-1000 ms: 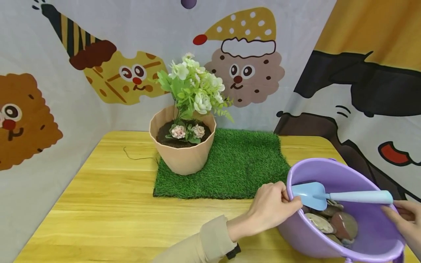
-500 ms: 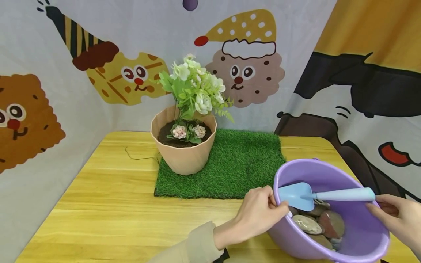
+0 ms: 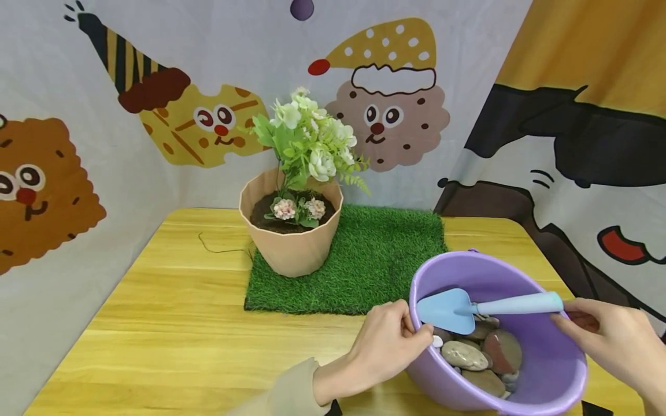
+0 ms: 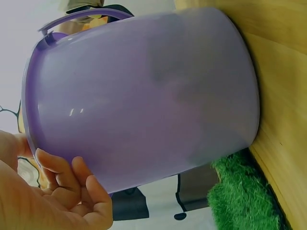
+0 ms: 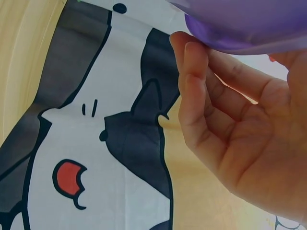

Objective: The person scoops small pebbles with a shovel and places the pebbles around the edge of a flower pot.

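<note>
A purple bucket [image 3: 555, 358] stands at the front right of the table, its mouth facing me. My left hand [image 3: 382, 341] pinches the rim on the left side, thumb inside; the left wrist view shows its curled fingers against the bucket's outer wall [image 4: 115, 105]. On the opposite side my right hand [image 3: 614, 338] holds the rim between thumb and fingers, close to the handle end of a light blue trowel [image 3: 520, 304]. The trowel lies across the inside of the bucket, blade to the left. Beneath it are several smooth stones [image 3: 465, 355].
A peach flowerpot [image 3: 291, 254] with soil, white flowers [image 3: 322, 162] and small pink blooms stands on a green turf mat [image 3: 385, 260]. A thin dark wire [image 3: 218, 250] lies left of it on the wooden table [image 3: 171, 346]. A cartoon-printed cloth [image 3: 291, 52] hangs behind.
Both hands have moved the bucket left across the table, with the trowel and stones inside it. The flowerpot and mat have stayed in place.
</note>
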Motion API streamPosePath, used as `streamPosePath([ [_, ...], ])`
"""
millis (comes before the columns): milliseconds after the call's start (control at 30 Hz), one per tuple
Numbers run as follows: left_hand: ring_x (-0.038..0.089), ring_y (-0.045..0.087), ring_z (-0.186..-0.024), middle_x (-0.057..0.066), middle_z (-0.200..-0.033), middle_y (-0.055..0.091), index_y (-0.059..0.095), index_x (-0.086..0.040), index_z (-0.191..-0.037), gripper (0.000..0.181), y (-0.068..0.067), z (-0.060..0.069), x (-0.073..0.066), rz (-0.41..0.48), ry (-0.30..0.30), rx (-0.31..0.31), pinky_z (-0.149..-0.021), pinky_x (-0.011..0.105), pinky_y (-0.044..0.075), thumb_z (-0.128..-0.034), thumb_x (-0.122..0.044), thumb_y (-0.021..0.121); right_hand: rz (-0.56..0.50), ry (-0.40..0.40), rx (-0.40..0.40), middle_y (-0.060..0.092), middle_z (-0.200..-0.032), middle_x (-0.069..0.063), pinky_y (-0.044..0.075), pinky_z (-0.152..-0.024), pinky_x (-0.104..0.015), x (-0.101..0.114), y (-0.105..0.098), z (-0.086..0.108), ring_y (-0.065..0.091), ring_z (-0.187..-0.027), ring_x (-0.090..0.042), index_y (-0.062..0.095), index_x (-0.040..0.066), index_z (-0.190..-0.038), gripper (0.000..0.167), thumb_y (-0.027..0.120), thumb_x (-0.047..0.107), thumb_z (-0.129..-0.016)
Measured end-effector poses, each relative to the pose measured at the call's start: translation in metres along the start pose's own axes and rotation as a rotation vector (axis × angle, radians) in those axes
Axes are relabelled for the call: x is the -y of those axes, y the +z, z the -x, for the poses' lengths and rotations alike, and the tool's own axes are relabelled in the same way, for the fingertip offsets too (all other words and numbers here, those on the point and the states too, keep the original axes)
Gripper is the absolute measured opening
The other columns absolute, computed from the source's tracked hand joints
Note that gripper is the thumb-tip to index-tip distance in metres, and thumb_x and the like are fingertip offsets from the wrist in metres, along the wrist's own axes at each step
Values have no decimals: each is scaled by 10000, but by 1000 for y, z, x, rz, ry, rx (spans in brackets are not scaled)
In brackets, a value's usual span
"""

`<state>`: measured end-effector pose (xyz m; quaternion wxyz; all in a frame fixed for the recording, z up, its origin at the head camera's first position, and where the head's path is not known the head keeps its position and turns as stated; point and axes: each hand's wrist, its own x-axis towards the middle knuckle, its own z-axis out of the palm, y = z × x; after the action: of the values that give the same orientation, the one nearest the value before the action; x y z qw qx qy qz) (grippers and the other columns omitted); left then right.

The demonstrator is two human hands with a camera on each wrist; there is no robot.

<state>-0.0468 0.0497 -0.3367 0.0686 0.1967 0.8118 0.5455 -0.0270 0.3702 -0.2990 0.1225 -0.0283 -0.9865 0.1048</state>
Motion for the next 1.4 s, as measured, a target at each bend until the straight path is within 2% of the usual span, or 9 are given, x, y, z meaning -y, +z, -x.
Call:
streamPosePath([
  [167, -15, 448, -571, -70, -693, 523, 561, -121, -714, 200, -10, 5, 3, -29, -14, -5, -471, 143, 426, -817, -255, 667, -41, -28, 35, 684, -676, -28, 407, -480, -145, 10, 2, 0, 460, -514, 120, 698, 1, -834, 236, 770, 214, -762],
  [333, 11, 440, -613, -55, -706, 514, 553, -133, -683, 212, -26, 10, 6, -97, -23, -12, -499, 145, 420, -803, -256, 677, -77, -57, 65, 676, -680, 2, 420, -486, -159, 22, 5, 0, 466, -534, 107, 707, 23, -836, 195, 771, 190, -760],
  [533, 53, 439, -630, -42, -724, 523, 546, -148, -655, 219, -45, 16, 10, -166, -33, -29, -511, 166, 407, -797, -254, 675, -122, -100, 94, 654, -679, 59, 423, -504, -168, 38, 7, 0, 471, -571, 97, 703, 104, -816, 128, 775, 194, -759],
  [600, 65, 441, -635, -44, -721, 521, 541, -154, -647, 227, -50, 19, 11, -188, -39, -40, -515, 169, 400, -796, -258, 677, -126, -129, 70, 609, -632, 94, 388, -497, -169, 46, 8, 0, 444, -554, 81, 682, 152, -761, 98, 768, 200, -767],
  [700, 76, 435, -644, -51, -709, 510, 531, -170, -633, 244, -58, 22, 13, -233, -48, -61, -543, 174, 378, -787, -278, 686, -111, -194, 7, 519, -569, 141, 333, -487, -167, 59, 10, -1, 392, -532, 66, 628, 209, -682, 160, 765, 190, -762],
  [800, 84, 429, -650, -55, -699, 506, 525, -182, -624, 254, -66, 26, 15, -270, -54, -73, -564, 179, 357, -781, -292, 691, -100, -252, -45, 453, -544, 148, 293, -475, -171, 70, 12, -3, 347, -518, 58, 593, 216, -647, 209, 770, 154, -739],
  [1000, 111, 479, -664, -46, -695, 560, 526, -162, -629, 214, -83, 32, 19, -273, -63, -72, -537, 177, 395, -775, -233, 666, -117, -311, -68, 410, -538, 143, 263, -447, -163, 87, 17, -5, 306, -494, 55, 588, 208, -649, 214, 782, 142, -714],
  [1200, 63, 490, -578, -59, -649, 605, 540, -144, -631, 171, -98, 38, 22, -271, -47, -84, -462, 173, 407, -766, -147, 645, -153, -358, -100, 423, -550, 165, 268, -439, -159, 103, 22, -5, 307, -490, 65, 591, 224, -649, 210, 777, 137, -691],
  [1400, 45, 479, -526, -92, -570, 547, 526, -157, -615, 184, -115, 44, 23, -309, -94, -62, -435, 173, 380, -758, -153, 641, -195, -419, -139, 422, -542, 197, 278, -433, -120, 116, 29, -6, 320, -489, 84, 563, 253, -623, 239, 770, 144, -670],
])
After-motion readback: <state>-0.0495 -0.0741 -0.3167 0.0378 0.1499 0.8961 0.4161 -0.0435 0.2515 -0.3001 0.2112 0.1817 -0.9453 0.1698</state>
